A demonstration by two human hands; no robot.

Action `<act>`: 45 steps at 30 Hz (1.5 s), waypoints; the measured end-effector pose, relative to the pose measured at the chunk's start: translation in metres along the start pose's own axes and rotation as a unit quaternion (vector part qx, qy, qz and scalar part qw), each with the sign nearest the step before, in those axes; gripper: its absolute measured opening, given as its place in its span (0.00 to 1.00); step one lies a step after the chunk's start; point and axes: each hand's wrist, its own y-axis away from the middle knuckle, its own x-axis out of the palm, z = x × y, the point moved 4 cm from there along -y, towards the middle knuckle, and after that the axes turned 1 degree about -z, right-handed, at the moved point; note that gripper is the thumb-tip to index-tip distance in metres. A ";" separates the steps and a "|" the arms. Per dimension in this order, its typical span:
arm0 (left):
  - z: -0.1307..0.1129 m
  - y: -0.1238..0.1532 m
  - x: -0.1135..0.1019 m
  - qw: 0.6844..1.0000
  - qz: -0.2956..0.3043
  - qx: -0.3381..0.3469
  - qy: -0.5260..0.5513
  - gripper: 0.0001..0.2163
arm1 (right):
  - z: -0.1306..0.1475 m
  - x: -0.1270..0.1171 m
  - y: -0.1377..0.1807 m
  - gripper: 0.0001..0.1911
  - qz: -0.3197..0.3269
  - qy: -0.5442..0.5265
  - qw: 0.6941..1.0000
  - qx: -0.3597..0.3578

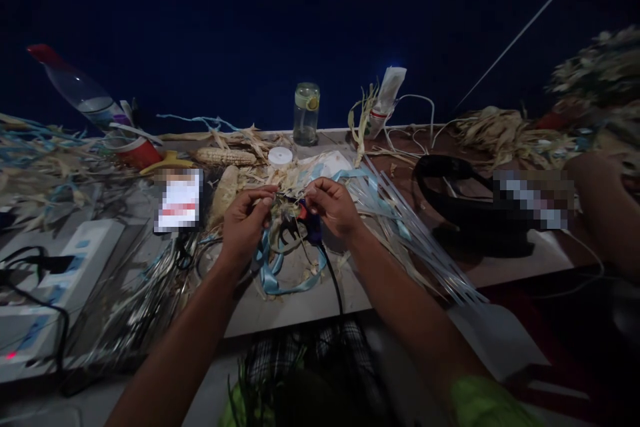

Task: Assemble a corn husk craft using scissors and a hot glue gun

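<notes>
Over the middle of the table, my left hand (244,223) is closed in a pinch, thumb against fingertips. Facing it a short way off, my right hand (332,205) pinches too. Whatever is between the fingers is too small and dark to name. Pale dried husk scraps (287,177) lie just behind the fingertips. Beneath the hands are a loop of light blue ribbon (270,280) and a dark blue tool with a black cord (314,230), partly hidden by my right hand. A corn cob (225,157) rests behind my left hand.
A lidded bottle (306,117) stands at the back. Clear plastic sticks (425,240) and black headphones (450,197) lie to the right, beside another person's arm (600,207). To the left are a phone (179,201), metal wires (145,297) and a power strip (75,280).
</notes>
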 end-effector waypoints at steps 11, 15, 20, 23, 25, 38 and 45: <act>0.021 -0.001 0.010 0.986 0.133 -0.097 -0.038 0.09 | 0.003 -0.002 -0.003 0.11 -0.022 -0.042 0.999 -0.017; 0.020 -0.003 0.006 0.985 0.111 -0.081 -0.101 0.09 | 0.007 -0.007 -0.003 0.11 -0.039 -0.076 0.996 -0.009; 0.021 -0.009 -0.001 0.969 0.108 -0.039 -0.217 0.07 | 0.009 -0.009 -0.004 0.10 -0.033 -0.105 0.994 -0.009; 0.018 -0.016 -0.009 0.953 0.059 0.078 -0.287 0.04 | 0.013 -0.009 -0.003 0.10 -0.022 -0.129 0.991 -0.010; 0.016 -0.019 -0.013 0.951 0.022 0.122 -0.285 0.04 | 0.015 -0.009 -0.003 0.10 -0.017 -0.140 0.990 -0.013; 0.010 0.005 0.015 0.974 0.194 -0.109 0.054 0.08 | -0.002 0.003 -0.001 0.11 -0.022 0.031 0.999 -0.015; 0.017 0.007 0.013 0.958 0.262 -0.120 0.005 0.07 | 0.004 -0.007 -0.006 0.12 -0.070 -0.015 0.997 -0.026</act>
